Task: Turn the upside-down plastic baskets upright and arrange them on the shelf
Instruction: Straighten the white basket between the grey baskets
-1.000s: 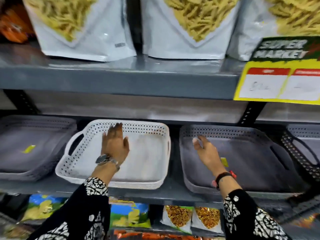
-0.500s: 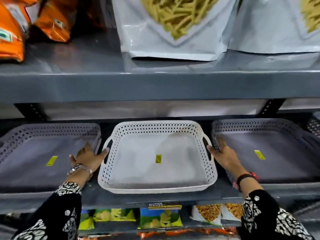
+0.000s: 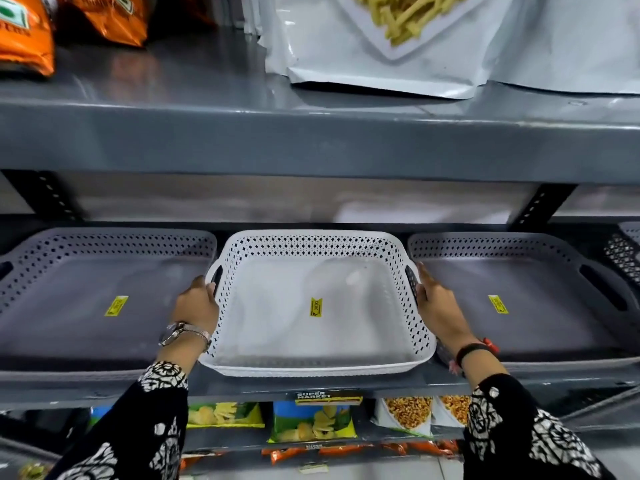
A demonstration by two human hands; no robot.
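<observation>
A white perforated plastic basket (image 3: 311,244) lies in the middle of the grey shelf (image 3: 242,388). Its flat panel with a yellow price sticker faces up, and I cannot tell which way up it sits. My left hand (image 3: 196,304) curls around its left handle slot. My right hand (image 3: 435,308) presses against its right handle, index finger stretched along the wall. A grey basket (image 3: 104,244) of the same shape lies to the left and another grey basket (image 3: 519,249) to the right, each showing a yellow sticker. Both nearly touch the white one.
The upper shelf (image 3: 311,143) hangs low over the baskets, carrying white snack pouches (image 3: 346,64) and orange bags (image 3: 24,32). A further dark perforated basket (image 3: 623,252) shows at the far right edge. Snack packets (image 3: 311,424) fill the shelf below.
My left hand slid off the white basket's flat panel to its left handle. My right hand left the right grey basket for the white basket's right handle. The view shifted left.
</observation>
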